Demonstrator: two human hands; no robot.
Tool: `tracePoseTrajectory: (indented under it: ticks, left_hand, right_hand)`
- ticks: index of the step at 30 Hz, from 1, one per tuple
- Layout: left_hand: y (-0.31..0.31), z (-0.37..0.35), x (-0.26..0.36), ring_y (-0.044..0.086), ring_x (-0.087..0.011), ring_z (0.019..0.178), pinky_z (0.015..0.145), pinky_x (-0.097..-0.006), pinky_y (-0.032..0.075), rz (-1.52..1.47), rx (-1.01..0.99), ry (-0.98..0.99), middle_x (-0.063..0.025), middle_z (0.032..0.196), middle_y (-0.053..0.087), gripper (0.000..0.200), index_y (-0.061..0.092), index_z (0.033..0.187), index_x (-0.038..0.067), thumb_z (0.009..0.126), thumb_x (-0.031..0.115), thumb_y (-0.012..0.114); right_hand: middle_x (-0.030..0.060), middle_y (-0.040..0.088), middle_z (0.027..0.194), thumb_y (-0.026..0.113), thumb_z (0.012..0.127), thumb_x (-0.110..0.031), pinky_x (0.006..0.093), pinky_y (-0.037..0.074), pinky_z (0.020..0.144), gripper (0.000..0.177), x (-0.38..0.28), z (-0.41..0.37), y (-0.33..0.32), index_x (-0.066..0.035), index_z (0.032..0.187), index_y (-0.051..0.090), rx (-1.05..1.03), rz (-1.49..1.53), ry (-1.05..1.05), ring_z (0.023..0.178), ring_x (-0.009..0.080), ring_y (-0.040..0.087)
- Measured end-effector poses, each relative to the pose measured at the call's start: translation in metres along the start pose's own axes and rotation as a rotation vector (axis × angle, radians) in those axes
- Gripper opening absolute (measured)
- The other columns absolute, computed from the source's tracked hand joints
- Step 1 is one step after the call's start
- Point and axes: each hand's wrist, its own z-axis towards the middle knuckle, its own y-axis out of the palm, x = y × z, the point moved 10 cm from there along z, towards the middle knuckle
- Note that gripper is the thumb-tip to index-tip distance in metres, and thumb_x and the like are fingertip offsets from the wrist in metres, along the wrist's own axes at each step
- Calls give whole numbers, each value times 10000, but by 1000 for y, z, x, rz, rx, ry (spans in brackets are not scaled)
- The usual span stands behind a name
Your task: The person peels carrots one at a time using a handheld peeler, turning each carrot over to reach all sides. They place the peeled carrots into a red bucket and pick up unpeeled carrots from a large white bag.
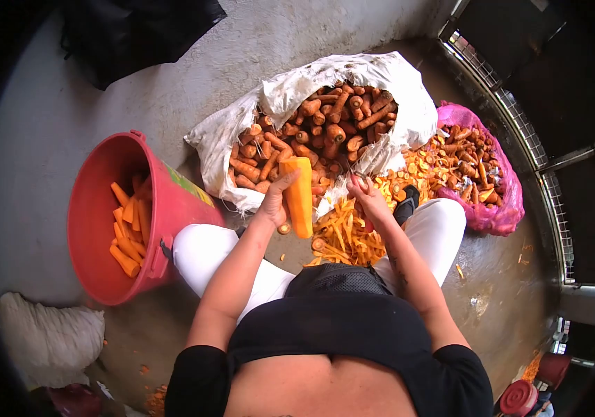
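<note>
My left hand (274, 199) is closed around a large peeled carrot (299, 201), bright orange and held nearly upright above my lap. Fingers curled, my right hand (369, 199) is to the right of the carrot, over the peelings; a bit of red shows at its fingertips, but what it grips is too small to name. Between my legs lies a heap of orange carrot peelings (346, 233). Just beyond both hands, a torn white sack (416, 104) spills unpeeled, soil-coloured carrots (336, 132).
On my left stands a red bucket (183, 208), tilted, with peeled carrots (129, 233) inside. A pink bag (509, 208) of carrot ends and scraps sits at right. A white sack (51, 333) lies at lower left. A metal grille (520, 121) borders the right side.
</note>
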Motion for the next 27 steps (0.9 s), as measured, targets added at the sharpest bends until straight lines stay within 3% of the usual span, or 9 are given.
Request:
tracePoseTrajectory:
  ticks: [5,6,9,10,13,19,27]
  left_hand:
    - [-25,2,3,639,-227,899,806,-370,540,96,181,94,-91,975,614,576,537,1189,50,782,394,756]
    - [-32,2,3,623,-199,833,789,-356,534,112,227,82,-72,939,604,549,555,1139,82,808,495,701]
    - [-54,2,2,613,-196,810,780,-361,527,-97,339,56,-69,939,604,592,559,1125,96,840,614,590]
    - [-60,1,2,608,-202,810,778,-373,523,-33,387,41,-69,949,602,655,559,1112,105,850,700,480]
    - [-75,-2,2,602,-215,854,793,-389,518,-115,446,80,-80,994,602,636,550,1146,102,903,671,402]
    - [-76,-8,4,591,-235,943,831,-396,510,-148,473,94,-96,1083,595,623,508,1237,90,977,596,253]
    - [-69,-3,1,630,-267,882,822,-405,524,-144,332,66,-124,986,635,710,573,1153,67,929,678,288]
  right_hand:
    - [2,489,565,665,855,-432,260,379,454,396,6,-9,8,-41,820,614,0,-37,34,463,102,461]
    - [6,499,568,673,853,-426,262,370,451,397,2,-13,11,-36,811,610,-5,-56,38,461,103,461]
    - [8,507,572,681,851,-417,261,363,452,396,9,-10,21,-33,794,604,-38,-55,47,463,102,461]
    - [9,514,576,682,852,-409,264,363,454,389,8,-13,22,-35,784,603,-19,-88,53,467,100,461]
    - [7,480,548,656,874,-408,257,350,453,374,13,-8,29,-44,827,588,-31,-107,50,448,109,432]
    - [5,461,546,635,901,-365,265,336,442,329,19,-5,32,-54,811,573,-47,-65,79,436,113,412]
    - [1,459,553,609,919,-376,254,333,438,328,26,-4,36,-64,826,574,-94,-12,83,438,99,409]
